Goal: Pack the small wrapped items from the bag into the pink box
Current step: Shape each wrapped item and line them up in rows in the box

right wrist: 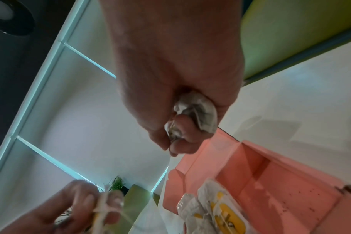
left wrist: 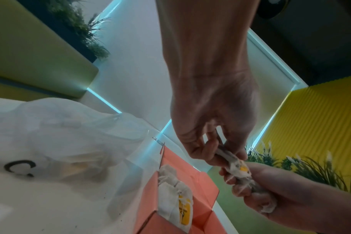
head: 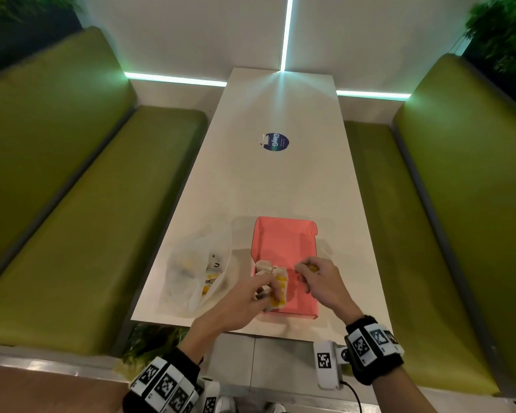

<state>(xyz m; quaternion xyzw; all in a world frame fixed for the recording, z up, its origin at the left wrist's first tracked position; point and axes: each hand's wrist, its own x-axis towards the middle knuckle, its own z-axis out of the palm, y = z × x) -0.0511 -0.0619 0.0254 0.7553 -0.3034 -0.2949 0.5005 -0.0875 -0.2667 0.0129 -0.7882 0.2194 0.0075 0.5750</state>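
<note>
White table (head: 268, 186), green benches (head: 81, 204) both sides.

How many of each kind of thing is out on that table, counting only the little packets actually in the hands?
Pink box: 1
Plastic bag: 1
Blue sticker: 1
Wrapped items in hand: 2, one in the left hand, one in the right hand
Total: 5

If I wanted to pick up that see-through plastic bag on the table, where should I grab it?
Probably by the open mouth of the plastic bag, the loose crumpled edge facing the pink box. Come from above on that side and pinch the thin film together. The bag lies slumped and floppy on the table, with wrapped items still inside, so holding the mouth shut should keep them from sliding out.
</note>
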